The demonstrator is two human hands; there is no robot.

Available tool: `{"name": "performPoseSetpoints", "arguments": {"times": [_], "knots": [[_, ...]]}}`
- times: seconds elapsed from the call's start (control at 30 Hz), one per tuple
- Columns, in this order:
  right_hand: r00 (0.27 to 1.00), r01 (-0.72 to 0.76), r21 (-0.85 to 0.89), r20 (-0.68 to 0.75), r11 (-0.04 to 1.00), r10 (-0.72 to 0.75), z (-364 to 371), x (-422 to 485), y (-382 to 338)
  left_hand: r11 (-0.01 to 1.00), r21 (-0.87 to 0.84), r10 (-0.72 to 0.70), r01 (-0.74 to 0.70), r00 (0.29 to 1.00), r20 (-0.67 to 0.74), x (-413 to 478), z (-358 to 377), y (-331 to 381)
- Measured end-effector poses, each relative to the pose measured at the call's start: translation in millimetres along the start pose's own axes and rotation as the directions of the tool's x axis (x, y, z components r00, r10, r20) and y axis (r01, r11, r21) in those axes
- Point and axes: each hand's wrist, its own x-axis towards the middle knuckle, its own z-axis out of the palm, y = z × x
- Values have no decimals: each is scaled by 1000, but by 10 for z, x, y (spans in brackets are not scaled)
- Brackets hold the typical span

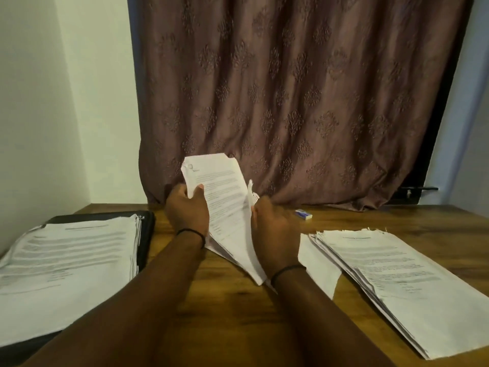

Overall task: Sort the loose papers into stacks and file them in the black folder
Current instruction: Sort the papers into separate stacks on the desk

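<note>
Both hands were clamped on one bundle of papers (225, 197) mid-desk. The left hand (186, 207) gripped its left edge, thumb on the front sheet, and the right hand (272, 229) held the right edge. The bundle was tilted up, long axis near-to-far, top leaning left. The black folder (148, 229) lay left, under a paper stack (68, 266), nearer the left hand. A second stack (397, 282) lay right on the desk (238, 327).
</note>
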Motion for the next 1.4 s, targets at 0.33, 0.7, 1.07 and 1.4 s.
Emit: {"name": "performPoseSetpoints", "arguments": {"times": [0.33,0.7,1.07,1.4], "knots": [[847,-504,452,426,736,319,-37,125,-178,905,-86,403,-416,905,-137,443,-799,1021],[764,-604,780,508,164,398,-454,1035,-674,894,-425,213,-141,969,128,650,-1263,1205],[806,-591,337,290,733,516,-631,948,-337,928,-366,126,-69,983,135,555,-1359,1136],[845,-526,-5,105,850,524,-883,852,-55,823,-559,87,99,951,295,603,-1461,1441]]}}
